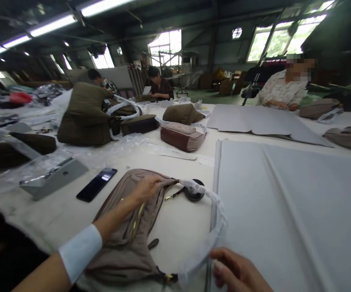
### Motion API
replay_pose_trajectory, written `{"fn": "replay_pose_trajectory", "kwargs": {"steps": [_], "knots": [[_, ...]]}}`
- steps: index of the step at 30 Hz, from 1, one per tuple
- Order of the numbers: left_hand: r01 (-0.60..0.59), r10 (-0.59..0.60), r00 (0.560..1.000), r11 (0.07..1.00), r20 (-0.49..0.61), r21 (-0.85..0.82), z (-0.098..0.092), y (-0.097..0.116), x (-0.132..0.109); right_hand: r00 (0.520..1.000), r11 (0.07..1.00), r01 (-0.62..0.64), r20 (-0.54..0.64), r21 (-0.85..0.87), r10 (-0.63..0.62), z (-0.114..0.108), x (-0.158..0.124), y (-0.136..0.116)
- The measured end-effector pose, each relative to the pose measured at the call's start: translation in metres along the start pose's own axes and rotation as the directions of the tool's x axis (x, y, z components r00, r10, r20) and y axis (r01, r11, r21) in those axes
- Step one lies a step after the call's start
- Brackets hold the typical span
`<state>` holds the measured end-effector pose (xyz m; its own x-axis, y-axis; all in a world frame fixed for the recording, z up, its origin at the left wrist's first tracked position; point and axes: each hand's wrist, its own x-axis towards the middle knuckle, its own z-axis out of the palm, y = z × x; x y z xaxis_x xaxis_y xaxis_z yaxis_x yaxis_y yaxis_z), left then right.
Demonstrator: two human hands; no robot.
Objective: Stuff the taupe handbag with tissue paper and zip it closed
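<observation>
A taupe handbag (123, 227) lies on its side on the white table, with a gold zip across it. Its strap (222, 219), wrapped in white film, curves out to the right. My left hand (147, 188) is closed on the fabric near the bag's upper end, its fingertips partly hidden. By the lower part of the strap is my right hand (237, 269), thumb and forefinger apart, holding nothing; whether a fingertip touches the strap I cannot tell. A dark round object (194, 194) sits by the strap's upper end.
Left of the bag lie a phone (96, 185) and a grey tablet-like device (55, 178). Large grey-white sheets (285, 211) cover the right side. Olive bags (85, 115) and a pink-brown bag (181, 136) stand beyond. Several people, one in a pale shirt (281, 91), sit across the table.
</observation>
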<state>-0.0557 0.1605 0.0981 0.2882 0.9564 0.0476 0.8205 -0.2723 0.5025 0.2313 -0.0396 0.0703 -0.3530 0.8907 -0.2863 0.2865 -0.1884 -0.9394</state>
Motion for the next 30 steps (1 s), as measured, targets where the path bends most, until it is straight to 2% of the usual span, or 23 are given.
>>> {"fn": "replay_pose_trajectory", "kwargs": {"steps": [2, 3, 5, 8, 10, 13, 15, 18, 22, 24, 27, 28, 30], "knots": [[0.047, -0.050, 0.999, 0.988, 0.012, 0.146, 0.018, 0.006, -0.024, 0.979, 0.970, 0.071, -0.169, -0.233, -0.113, -0.009, 0.013, -0.013], [0.081, -0.085, 0.996, 0.974, 0.010, 0.213, 0.025, 0.007, -0.036, 0.962, 0.940, 0.106, -0.207, -0.324, -0.179, -0.011, 0.022, -0.020], [0.139, -0.148, 0.989, 0.936, 0.004, 0.324, 0.035, 0.004, -0.055, 0.930, 0.876, 0.189, -0.205, -0.444, -0.304, -0.008, 0.043, -0.032], [0.187, -0.213, 0.977, 0.884, 0.012, 0.428, 0.040, -0.011, -0.073, 0.897, 0.762, 0.282, -0.121, -0.583, -0.424, 0.007, 0.086, -0.040], [0.198, -0.241, 0.970, 0.861, 0.033, 0.469, 0.039, -0.021, -0.077, 0.897, 0.627, 0.235, -0.082, -0.743, -0.433, 0.017, 0.116, -0.037], [0.194, -0.267, 0.961, 0.841, 0.076, 0.505, 0.038, -0.029, -0.078, 0.910, 0.365, 0.080, -0.081, -0.927, -0.406, 0.021, 0.151, -0.024], [0.181, -0.272, 0.956, 0.842, 0.111, 0.508, 0.039, -0.031, -0.075, 0.908, 0.296, 0.038, -0.091, -0.954, -0.409, 0.017, 0.165, -0.014], [0.174, -0.278, 0.949, 0.853, 0.147, 0.493, 0.042, -0.033, -0.068, 0.900, 0.302, 0.055, -0.084, -0.952, -0.428, 0.010, 0.169, -0.002], [0.198, -0.289, 0.949, 0.857, 0.126, 0.475, 0.036, -0.040, -0.057, 0.894, 0.357, 0.096, -0.076, -0.929, -0.441, 0.004, 0.161, -0.001], [0.207, -0.275, 0.957, 0.873, 0.095, 0.441, 0.021, -0.043, -0.053, 0.894, 0.416, 0.134, -0.072, -0.899, -0.443, -0.001, 0.154, -0.007], [0.225, -0.245, 0.970, 0.903, 0.009, 0.365, -0.014, -0.041, -0.052, 0.889, 0.503, 0.196, -0.063, -0.841, -0.453, -0.010, 0.144, -0.023], [0.231, -0.239, 0.971, 0.909, -0.020, 0.346, -0.025, -0.039, -0.053, 0.896, 0.561, 0.205, -0.077, -0.802, -0.438, -0.013, 0.141, -0.029], [0.250, -0.243, 0.968, 0.925, -0.062, 0.286, -0.044, -0.034, -0.054, 0.927, 0.738, 0.200, -0.121, -0.644, -0.356, -0.017, 0.137, -0.040]]}}
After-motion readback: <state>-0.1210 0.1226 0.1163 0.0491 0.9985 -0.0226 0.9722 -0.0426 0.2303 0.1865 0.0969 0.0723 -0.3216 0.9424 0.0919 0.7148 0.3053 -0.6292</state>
